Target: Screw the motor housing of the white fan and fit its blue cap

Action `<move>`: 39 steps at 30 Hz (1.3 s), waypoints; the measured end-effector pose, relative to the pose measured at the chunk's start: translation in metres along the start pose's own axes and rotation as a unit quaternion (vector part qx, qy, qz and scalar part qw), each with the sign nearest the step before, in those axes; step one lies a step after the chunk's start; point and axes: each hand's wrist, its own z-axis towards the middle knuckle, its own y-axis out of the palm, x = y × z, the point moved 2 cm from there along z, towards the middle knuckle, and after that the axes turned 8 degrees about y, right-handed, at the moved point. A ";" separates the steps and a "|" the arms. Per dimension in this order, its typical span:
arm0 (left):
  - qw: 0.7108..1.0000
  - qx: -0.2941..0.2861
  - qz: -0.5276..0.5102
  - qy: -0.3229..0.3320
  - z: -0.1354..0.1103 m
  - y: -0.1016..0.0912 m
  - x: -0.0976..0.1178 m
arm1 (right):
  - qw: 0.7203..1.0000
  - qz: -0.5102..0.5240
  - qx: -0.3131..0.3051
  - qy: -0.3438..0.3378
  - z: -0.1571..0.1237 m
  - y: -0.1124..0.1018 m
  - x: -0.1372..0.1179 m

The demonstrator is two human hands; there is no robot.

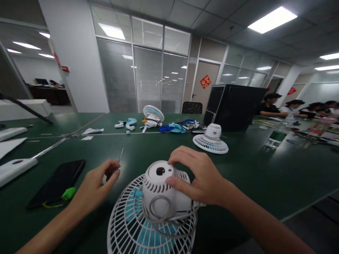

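Note:
A small white fan [148, 218] lies face down on the green table [265, 176], its blue blades showing through the grille and a white cord coiled on its back. My right hand [197, 176] grips the round motor housing [159, 183] from the right, fingers curled over its top. To the left of the housing, my left hand [96, 183] is closed on a small screwdriver [118, 162], whose thin metal shaft points up.
A black phone [57, 181] with a green tag lies at the left. A detached white fan back [211, 139] sits behind, with another fan [153, 116] and blue parts further back. A black box [233, 106] stands at the right; people sit at the far right.

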 end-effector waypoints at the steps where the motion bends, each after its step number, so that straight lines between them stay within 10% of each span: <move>1: 1.000 0.022 -0.003 0.004 0.001 -0.006 0.008 | 1.000 0.001 0.006 -0.011 0.003 -0.001 -0.002; 10: 0.986 0.044 -0.119 0.106 0.019 -0.046 0.124 | 0.979 -0.116 0.033 -0.165 0.042 0.005 -0.025; 16: 0.950 0.068 -0.271 0.137 0.027 -0.037 0.146 | 0.970 -0.104 0.128 -0.177 0.050 -0.013 -0.008; 20: 0.950 0.034 -0.258 0.173 0.027 -0.018 0.152 | 0.974 0.094 0.192 -0.079 0.049 -0.030 0.015; 24: 0.966 -0.069 -0.172 0.182 0.026 0.006 0.151 | 0.936 0.336 0.108 -0.006 0.050 -0.040 0.030; 30: 0.959 -0.109 -0.158 0.206 0.027 0.005 0.151 | 0.900 0.419 -0.120 0.025 0.050 -0.034 0.029; 39: 0.935 -0.208 -0.235 0.167 0.023 -0.004 0.151 | 0.874 0.458 -0.161 0.037 0.051 -0.023 0.026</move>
